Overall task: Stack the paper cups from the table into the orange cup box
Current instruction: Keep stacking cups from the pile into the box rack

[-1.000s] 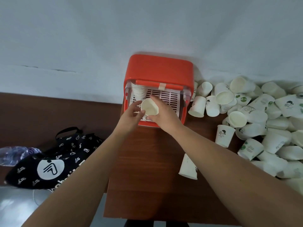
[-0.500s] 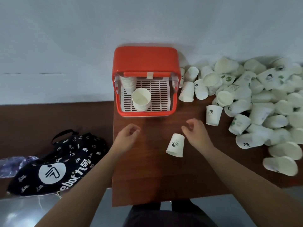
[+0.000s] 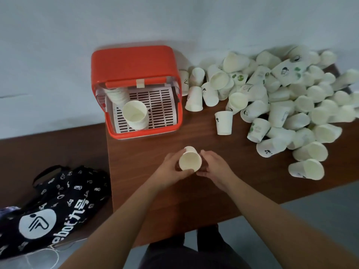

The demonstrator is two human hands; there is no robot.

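- Head view: your left hand (image 3: 172, 168) and right hand (image 3: 215, 169) meet over the near middle of the brown table (image 3: 155, 202), with one paper cup (image 3: 190, 161) between them
- Your left hand's fingers curl round the cup's left side and grip it; your right hand curls in against the right side, thumb by the rim, so both hands hold it
- That cup is tilted with its open mouth toward you and its base pointing away toward the box
- It sits in front of the orange cup box (image 3: 134, 63), well apart from it
- The box stands at the table's far left edge against the wall (image 3: 174, 20), with its front open and a white slotted tray (image 3: 162, 105) on its floor
- A stack of cups (image 3: 135, 115) stands on the left part of that tray, mouth up; a second stack (image 3: 116, 96) shows behind it, in the back left corner
- Loose cups (image 3: 291, 98) lie heaped over the right side of the table, most on their sides
- One single cup (image 3: 224, 122) stands mouth down between the box and the heap
- A black printed bag (image 3: 48, 206) lies on the lower surface left of the table
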